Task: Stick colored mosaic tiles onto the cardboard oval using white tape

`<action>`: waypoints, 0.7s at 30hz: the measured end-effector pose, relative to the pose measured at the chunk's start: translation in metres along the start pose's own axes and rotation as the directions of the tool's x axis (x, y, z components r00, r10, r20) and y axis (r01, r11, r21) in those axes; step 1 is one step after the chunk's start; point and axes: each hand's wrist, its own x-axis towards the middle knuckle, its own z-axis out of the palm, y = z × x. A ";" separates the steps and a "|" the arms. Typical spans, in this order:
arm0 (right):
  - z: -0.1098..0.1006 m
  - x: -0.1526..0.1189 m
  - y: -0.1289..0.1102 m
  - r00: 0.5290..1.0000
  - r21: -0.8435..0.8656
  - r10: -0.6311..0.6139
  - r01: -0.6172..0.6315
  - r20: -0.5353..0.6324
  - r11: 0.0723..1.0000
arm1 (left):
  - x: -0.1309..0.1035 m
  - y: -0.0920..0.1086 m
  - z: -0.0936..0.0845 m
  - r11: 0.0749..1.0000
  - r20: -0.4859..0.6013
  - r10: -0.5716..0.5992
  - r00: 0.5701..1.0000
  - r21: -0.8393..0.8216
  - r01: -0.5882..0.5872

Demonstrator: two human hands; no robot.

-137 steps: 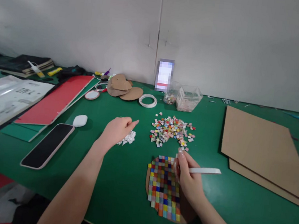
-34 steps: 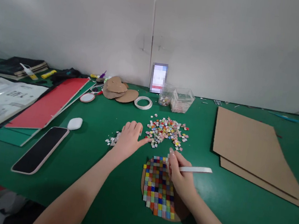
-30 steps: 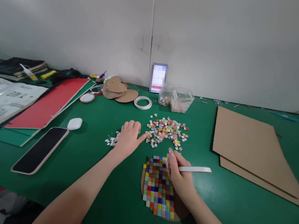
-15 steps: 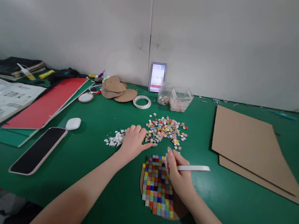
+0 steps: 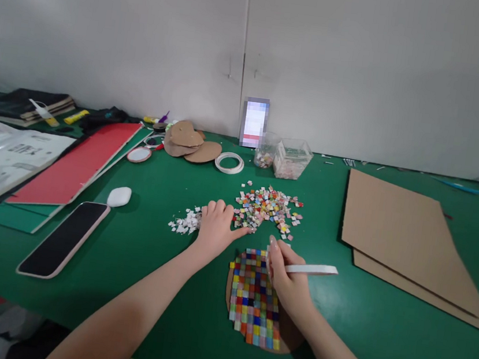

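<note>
My right hand (image 5: 290, 282) is closed around a white pen-like tool (image 5: 313, 269), whose back end points right; its tip is hidden by the fingers. That hand rests over the upper right of a round cardboard piece (image 5: 290, 338), largely covered with rows of small coloured mosaic tiles (image 5: 254, 303). My left hand (image 5: 216, 226) lies palm down on the table, thumb stretched toward the near edge of a loose heap of coloured tiles (image 5: 269, 203). Its other fingers are bent, with their tips hidden. White paper scraps (image 5: 186, 221) lie just left of it.
Behind the heap stand clear plastic containers (image 5: 292, 161) and a lit phone (image 5: 254, 124). A tape roll (image 5: 229, 163) and cardboard discs (image 5: 201, 151) lie left of them. Cardboard sheets (image 5: 395, 222) are at right; a dark phone (image 5: 64, 239), white case (image 5: 119, 196) and red folder (image 5: 79, 163) at left.
The view has shifted slightly. My left thumb reaches a little farther right along the tile heap; my right hand stays over the mosaic with the tool.
</note>
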 end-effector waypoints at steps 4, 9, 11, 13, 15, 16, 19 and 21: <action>0.000 0.000 0.000 1.000 -0.014 0.000 0.000 0.009 1.000 | 0.000 0.000 0.001 0.999 -0.012 -0.030 0.999 0.043 0.031; 0.000 -0.001 -0.001 1.000 0.007 0.010 -0.010 0.003 1.000 | 0.002 -0.004 -0.003 0.995 -0.021 -0.071 0.997 -0.067 0.069; 0.000 -0.001 -0.002 1.000 0.004 0.008 -0.008 0.002 1.000 | 0.004 -0.007 -0.007 0.988 -0.017 -0.096 0.995 -0.120 0.093; 0.000 -0.001 -0.002 1.000 -0.007 0.005 -0.005 0.001 1.000 | 0.005 -0.008 -0.011 0.980 0.004 -0.099 0.995 -0.171 0.099; 0.000 -0.001 -0.003 1.000 -0.021 -0.001 0.001 0.006 1.000 | 0.006 -0.008 -0.014 0.970 0.031 -0.071 0.997 -0.229 0.076; 0.000 -0.001 -0.003 1.000 -0.028 -0.003 0.003 0.010 1.000 | 0.006 -0.008 -0.015 0.965 0.040 -0.050 0.998 -0.256 0.059; 0.000 0.000 -0.003 1.000 -0.031 -0.004 0.005 0.018 1.000 | 0.006 -0.005 -0.015 0.943 0.074 0.018 0.997 -0.333 0.008; 0.000 0.000 -0.003 1.000 -0.026 -0.007 0.007 0.013 1.000 | 0.006 -0.004 -0.016 0.923 0.113 0.035 0.993 -0.384 0.011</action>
